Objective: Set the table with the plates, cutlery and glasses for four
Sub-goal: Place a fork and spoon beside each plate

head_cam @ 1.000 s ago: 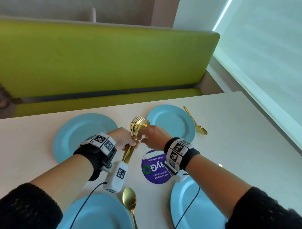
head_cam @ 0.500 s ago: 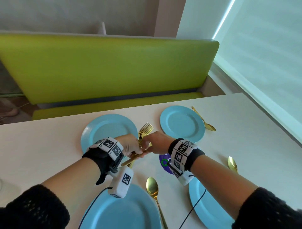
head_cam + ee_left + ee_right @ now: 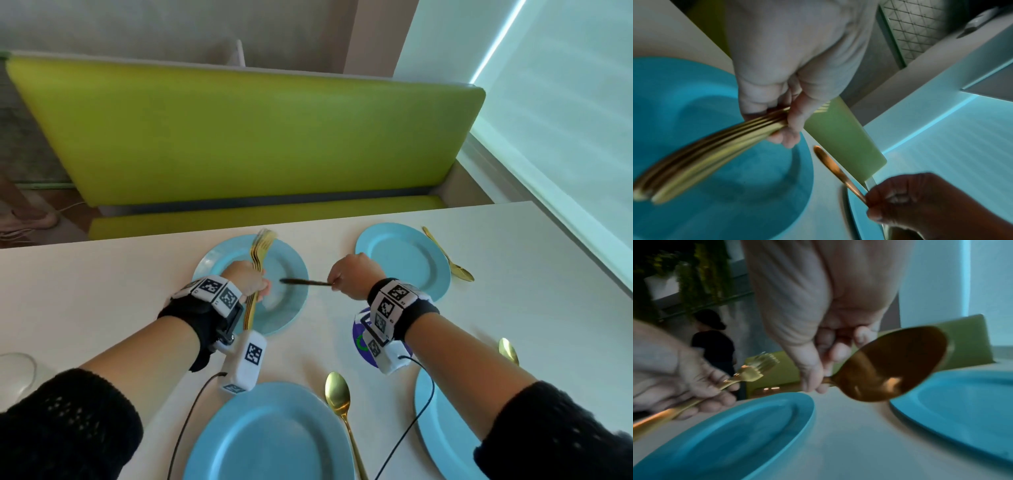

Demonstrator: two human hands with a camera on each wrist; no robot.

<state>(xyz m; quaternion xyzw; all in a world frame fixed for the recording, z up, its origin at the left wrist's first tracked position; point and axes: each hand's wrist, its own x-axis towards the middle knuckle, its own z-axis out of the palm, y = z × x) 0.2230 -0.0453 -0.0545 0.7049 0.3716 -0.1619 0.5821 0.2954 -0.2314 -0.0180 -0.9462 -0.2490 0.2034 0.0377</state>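
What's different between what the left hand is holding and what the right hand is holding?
The left hand grips a bunch of gold forks, several together, tines pointing up and away over the far left plate. The right hand pinches a single gold spoon, held roughly level between the two far plates. The forks are gripped around their handles; the spoon is pinched just behind its bowl. Both are gold cutlery.

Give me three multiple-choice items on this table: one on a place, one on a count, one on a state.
1. The left hand holds the forks over:
A) the far left plate
B) the green bench
C) the purple sticker

2. How many blue plates are on the table?
A) two
B) four
C) six

3. The right hand:
A) lies flat and open
B) grips a spoon
C) holds a glass

Key:
1 A, the head view shows the tines above that plate.
2 B, four show in the head view.
3 B, the right wrist view shows the spoon's bowl beside the hand.
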